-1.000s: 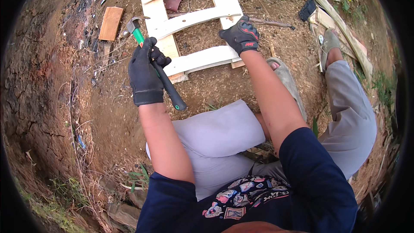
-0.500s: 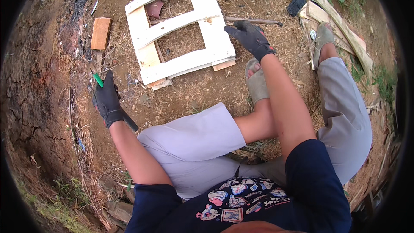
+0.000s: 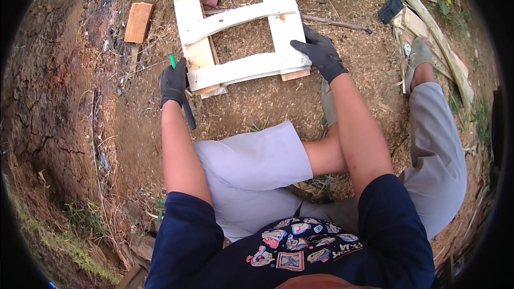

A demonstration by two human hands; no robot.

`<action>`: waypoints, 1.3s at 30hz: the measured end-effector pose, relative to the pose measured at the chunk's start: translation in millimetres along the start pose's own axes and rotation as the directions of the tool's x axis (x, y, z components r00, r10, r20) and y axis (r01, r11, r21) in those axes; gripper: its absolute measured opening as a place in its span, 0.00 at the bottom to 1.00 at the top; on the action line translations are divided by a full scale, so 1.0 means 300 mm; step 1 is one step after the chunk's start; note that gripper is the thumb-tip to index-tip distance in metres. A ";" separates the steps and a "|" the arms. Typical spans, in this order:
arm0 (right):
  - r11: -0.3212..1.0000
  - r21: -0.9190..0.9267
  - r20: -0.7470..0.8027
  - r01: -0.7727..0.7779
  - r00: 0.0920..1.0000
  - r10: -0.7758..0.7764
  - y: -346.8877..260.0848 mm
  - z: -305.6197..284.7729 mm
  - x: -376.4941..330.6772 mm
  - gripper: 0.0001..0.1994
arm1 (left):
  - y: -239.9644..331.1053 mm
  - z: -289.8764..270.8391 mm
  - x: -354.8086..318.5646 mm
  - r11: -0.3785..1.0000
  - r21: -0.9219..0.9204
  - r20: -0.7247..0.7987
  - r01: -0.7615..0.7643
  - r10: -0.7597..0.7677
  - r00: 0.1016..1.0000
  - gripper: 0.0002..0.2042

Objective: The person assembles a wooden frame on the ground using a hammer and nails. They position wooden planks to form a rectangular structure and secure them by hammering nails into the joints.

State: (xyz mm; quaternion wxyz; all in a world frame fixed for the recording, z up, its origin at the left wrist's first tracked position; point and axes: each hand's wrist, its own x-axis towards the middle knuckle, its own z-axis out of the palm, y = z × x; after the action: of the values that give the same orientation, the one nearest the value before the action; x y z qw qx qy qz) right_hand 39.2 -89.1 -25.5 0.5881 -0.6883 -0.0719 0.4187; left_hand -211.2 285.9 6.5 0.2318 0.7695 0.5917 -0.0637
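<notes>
A slatted frame [image 3: 235,69] of pale wood, with three crosspieces over two side boards, lies on the ground in front of me. My right hand [image 3: 322,53], in a black glove, grips its right edge, with the thumb on top and the other fingers partly hidden. Close to the near left corner, my gloved left hand [image 3: 174,81] is closed around a long tool [image 3: 189,115]. A green part of that tool sticks out past the fingers and its black handle end points back toward my knee. The tool's tip cannot be made out.
A short brown board [image 3: 138,22] lies left of the frame. A stick [image 3: 340,22] extends to its right. Farther right are long timber offcuts [image 3: 439,48] and a black block [image 3: 390,9]. Wood shavings litter the soil, and my legs are bent close by.
My left hand has moved right and forward with the tool, up to the frame's corner. The right hand has closed on the frame's edge. The whole view has shifted slightly.
</notes>
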 end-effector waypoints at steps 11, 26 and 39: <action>0.996 -0.092 0.013 0.015 1.000 -0.014 0.001 -0.018 -0.028 0.36 | 0.095 -0.032 -0.082 0.979 0.203 0.041 -0.010 0.002 0.999 0.34; 0.980 -0.200 0.002 0.005 1.000 -0.004 -0.036 0.010 -0.056 0.33 | 0.132 -0.045 -0.136 0.974 0.220 0.079 0.045 -0.064 0.995 0.31; 0.889 -0.454 -0.235 -0.056 0.970 -0.059 -0.002 0.070 0.041 0.32 | 0.104 -0.013 -0.095 0.990 -0.141 -0.027 0.002 -0.005 1.000 0.25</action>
State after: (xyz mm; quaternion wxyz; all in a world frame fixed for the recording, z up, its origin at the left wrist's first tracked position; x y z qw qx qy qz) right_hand 33.5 -65.9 -30.1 0.4143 -0.8530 -0.0964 0.3024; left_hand -191.0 256.3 29.2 0.2774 0.7509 0.5992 -0.0116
